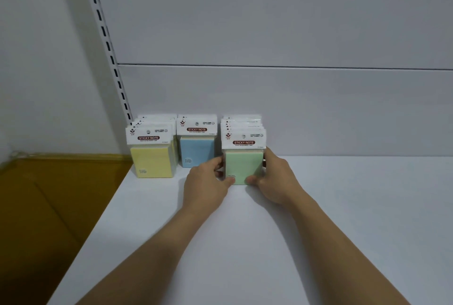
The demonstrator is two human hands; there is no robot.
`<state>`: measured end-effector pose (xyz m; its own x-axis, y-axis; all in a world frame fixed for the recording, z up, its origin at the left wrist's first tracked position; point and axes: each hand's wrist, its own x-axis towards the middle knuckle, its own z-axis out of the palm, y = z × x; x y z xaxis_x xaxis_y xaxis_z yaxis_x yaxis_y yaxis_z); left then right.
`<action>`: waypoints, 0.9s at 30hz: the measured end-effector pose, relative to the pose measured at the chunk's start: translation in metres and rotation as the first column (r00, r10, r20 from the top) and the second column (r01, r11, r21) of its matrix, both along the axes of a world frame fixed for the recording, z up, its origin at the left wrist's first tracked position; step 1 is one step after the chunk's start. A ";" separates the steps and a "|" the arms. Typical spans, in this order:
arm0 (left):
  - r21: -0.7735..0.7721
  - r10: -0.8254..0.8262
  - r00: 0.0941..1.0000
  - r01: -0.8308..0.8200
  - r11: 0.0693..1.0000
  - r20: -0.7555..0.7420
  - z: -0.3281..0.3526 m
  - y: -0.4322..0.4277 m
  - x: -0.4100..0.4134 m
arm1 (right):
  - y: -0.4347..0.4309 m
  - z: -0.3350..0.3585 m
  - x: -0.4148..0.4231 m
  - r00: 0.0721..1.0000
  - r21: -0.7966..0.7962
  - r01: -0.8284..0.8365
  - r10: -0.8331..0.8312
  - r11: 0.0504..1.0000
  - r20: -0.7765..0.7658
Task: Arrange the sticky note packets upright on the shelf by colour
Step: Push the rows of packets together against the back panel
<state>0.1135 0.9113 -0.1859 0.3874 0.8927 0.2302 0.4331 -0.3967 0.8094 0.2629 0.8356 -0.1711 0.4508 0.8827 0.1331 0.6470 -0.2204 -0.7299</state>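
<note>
Three upright rows of sticky note packets stand at the back left of the white shelf (269,243). The yellow row (152,162) is leftmost, with several packets. The blue row (197,150) stands in the middle. The green row (242,166) is on the right, several packets deep. My left hand (208,184) grips the left side of the front green packet, thumb on its lower front. My right hand (274,177) grips its right side, thumb at the lower front edge. The packets behind the front ones show only their white header cards.
A slotted white upright rail (107,44) runs up the back panel at the left. Beyond the shelf's left edge lies a brown floor or surface (49,206). The shelf stretches bare to the right and toward me.
</note>
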 end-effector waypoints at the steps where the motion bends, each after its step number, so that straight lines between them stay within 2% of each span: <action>1: 0.009 0.003 1.000 -0.003 1.000 -0.008 0.001 0.000 0.001 | 0.001 -0.001 -0.001 1.000 0.002 0.008 -0.008 1.000 -0.009; 7: 0.040 -0.017 1.000 0.018 0.999 -0.021 -0.002 -0.001 0.000 | 0.000 -0.001 -0.003 1.000 0.014 0.000 0.001 1.000 -0.031; 11: 0.039 -0.033 0.998 0.031 0.999 0.050 -0.001 -0.004 -0.004 | -0.005 0.005 -0.004 0.996 0.078 -0.053 0.058 0.996 -0.069; 16: 0.001 -0.009 0.988 0.009 1.000 0.155 0.002 -0.003 -0.008 | -0.006 0.009 -0.002 0.989 0.163 -0.036 0.058 0.986 -0.133; 22: -0.003 -0.009 0.979 0.009 1.000 0.202 0.002 -0.001 -0.009 | -0.008 0.009 -0.003 0.985 0.251 -0.018 0.060 0.968 -0.161; 27: -0.041 0.020 0.976 -0.011 0.999 0.219 0.005 -0.001 -0.008 | -0.008 0.006 -0.004 0.985 0.241 0.014 0.027 0.971 -0.169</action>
